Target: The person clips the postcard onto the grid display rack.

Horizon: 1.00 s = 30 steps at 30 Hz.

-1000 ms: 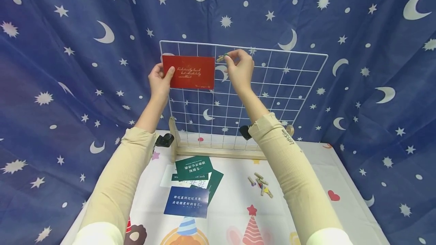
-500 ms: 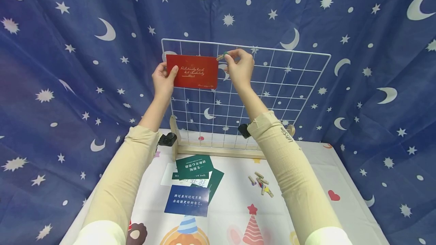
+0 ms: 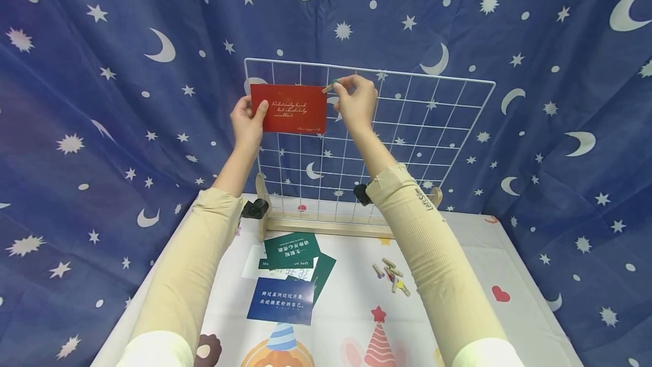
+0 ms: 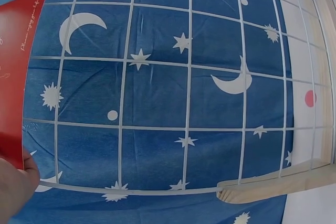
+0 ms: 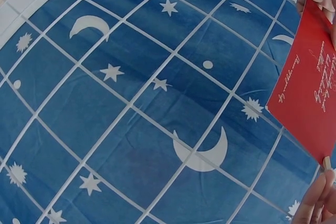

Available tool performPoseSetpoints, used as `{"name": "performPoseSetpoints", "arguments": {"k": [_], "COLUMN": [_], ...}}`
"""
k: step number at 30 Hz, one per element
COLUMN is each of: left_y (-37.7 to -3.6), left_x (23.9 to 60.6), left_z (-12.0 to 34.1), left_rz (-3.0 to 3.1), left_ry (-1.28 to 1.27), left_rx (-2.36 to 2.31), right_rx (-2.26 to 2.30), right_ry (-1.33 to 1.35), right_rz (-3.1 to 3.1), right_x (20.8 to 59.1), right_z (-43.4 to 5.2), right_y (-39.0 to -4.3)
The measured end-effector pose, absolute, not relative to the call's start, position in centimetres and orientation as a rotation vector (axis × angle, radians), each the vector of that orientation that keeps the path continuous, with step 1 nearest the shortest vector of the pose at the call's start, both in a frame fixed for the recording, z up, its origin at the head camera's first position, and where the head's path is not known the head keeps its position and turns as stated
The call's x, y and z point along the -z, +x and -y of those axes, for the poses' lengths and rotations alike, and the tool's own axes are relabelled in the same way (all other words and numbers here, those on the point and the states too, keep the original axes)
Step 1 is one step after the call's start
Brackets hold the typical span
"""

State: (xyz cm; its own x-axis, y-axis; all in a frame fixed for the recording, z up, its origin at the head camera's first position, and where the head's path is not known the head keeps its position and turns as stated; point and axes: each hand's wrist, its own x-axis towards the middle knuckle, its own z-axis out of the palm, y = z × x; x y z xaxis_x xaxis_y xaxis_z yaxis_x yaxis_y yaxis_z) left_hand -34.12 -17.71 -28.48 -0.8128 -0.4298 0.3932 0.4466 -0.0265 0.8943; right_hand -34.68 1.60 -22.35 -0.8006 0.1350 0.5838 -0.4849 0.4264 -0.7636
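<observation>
Each forearm carries a close-fitting beige fabric sleeve, left [image 3: 188, 265] and right [image 3: 428, 254], with fine ribbing and a gathered, creased cuff at the wrist end. Dark printed lettering [image 3: 424, 199] runs lengthwise near the right cuff. A compact black wrist unit adjoins each cuff on its inner side, left [image 3: 254, 208] and right [image 3: 362, 194]. Plain white garment sleeves, left [image 3: 158, 350] and right [image 3: 486, 354], cover the arms above the beige fabric. The left hand [image 3: 248, 120] and right hand [image 3: 358, 101] are bare.

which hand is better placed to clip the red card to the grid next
The right hand, most likely: it pinches a clip at the upper right corner of the red card, in front of the grid. The left hand is occupied gripping the card's left edge.
</observation>
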Motion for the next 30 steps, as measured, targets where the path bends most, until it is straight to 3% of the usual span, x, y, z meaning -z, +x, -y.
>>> {"name": "performPoseSetpoints", "arguments": {"k": [11,30], "left_y": [-34.4,-34.4], "left_x": [28.5,28.3], "left_z": [17.2,15.1], "left_rz": [1.564,1.506], "left_ry": [-0.02,0.218], "left_rx": [1.928,1.727], "right_rx": [-1.326,-1.435], "right_ry": [0.293,0.274], "right_rz": [2.234,2.221], "right_x": [21.5,22.1], "right_z": [-2.1,-1.7], "right_y": [-34.9,-34.6]}}
